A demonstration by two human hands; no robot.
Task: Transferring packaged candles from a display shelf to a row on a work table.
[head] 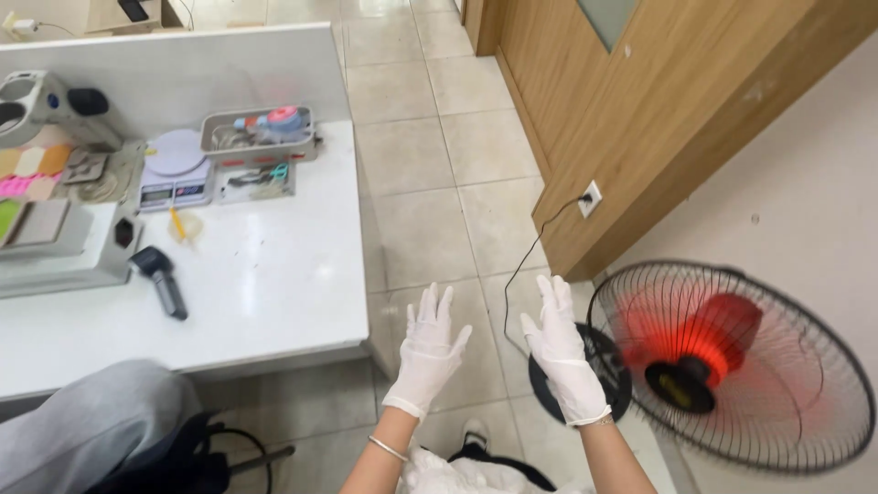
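Both hands are raised in front of the body, over the pale tiled floor point(430, 183), with fingers spread wide and nothing held in either. The left hand point(426, 352) is covered by a thin white disposable glove, and a thin metal bangle point(388, 447) is worn on that wrist. The right hand point(560, 352) is gloved in the same way, its palm turned inward toward the other hand. Each grip is fully open and empty.

Nearest to the right hand stands a floor fan with a black wire cage and red blades point(727, 361), just beside it at the wall; the blades appear blurred, so the fan is judged to be running. A black cord point(530, 247) is led from it to a white wall socket point(591, 198) by the wooden door frame.

Well apart to the left, a white surface point(274, 274) is seen. Near its left edge lies a black handheld tool point(161, 279); toward its far edge stand a small white digital scale point(174, 169) and a grey plastic tray of small items point(261, 133).

The step in hand is judged to be the settling of the gloves, with no object yet touched. A reach across to the surface would be called for before anything could be grasped.
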